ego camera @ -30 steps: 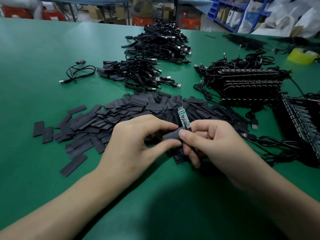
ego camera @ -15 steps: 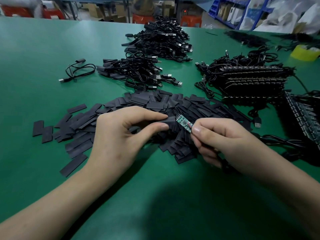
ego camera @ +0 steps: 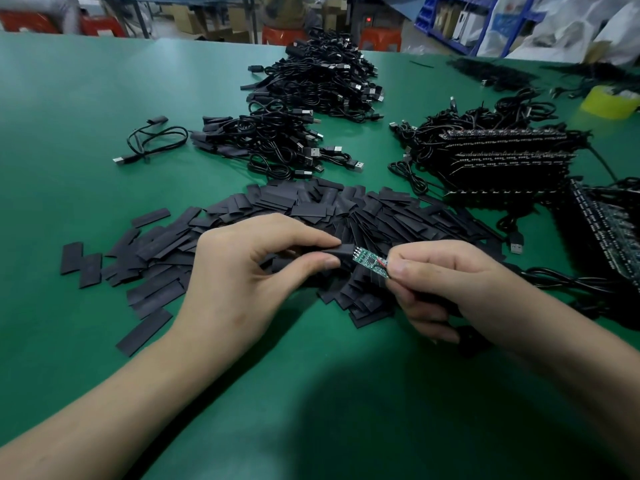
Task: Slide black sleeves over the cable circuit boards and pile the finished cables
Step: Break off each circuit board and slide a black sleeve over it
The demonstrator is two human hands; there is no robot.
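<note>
The green table (ego camera: 86,109) carries everything. At the far side lie two piles of finished cables (ego camera: 322,74), with one loose cable (ego camera: 152,142) off to the left. On the right sits a stack of cables with bare boards (ego camera: 502,161). Nearer, a wide heap of flat black sleeves (ego camera: 311,209) spreads in front of the hands.

The left hand (ego camera: 239,282) pinches one sleeve (ego camera: 337,252) between thumb and forefinger, its open end facing right. The right hand (ego camera: 446,282) pinches the wire end of a small green circuit board (ego camera: 367,259). The board's free end sits just at the sleeve's mouth, and most of the board is not yet covered.

The likely trouble is at that mouth. If the left pinch squeezes the sleeve flat, the board's corner or its end contacts may catch on the edge and buckle the sleeve instead of going in. A tilted board would do the same. Pushing hard from the wire end could also bend the thin wires where they join the board.
</note>
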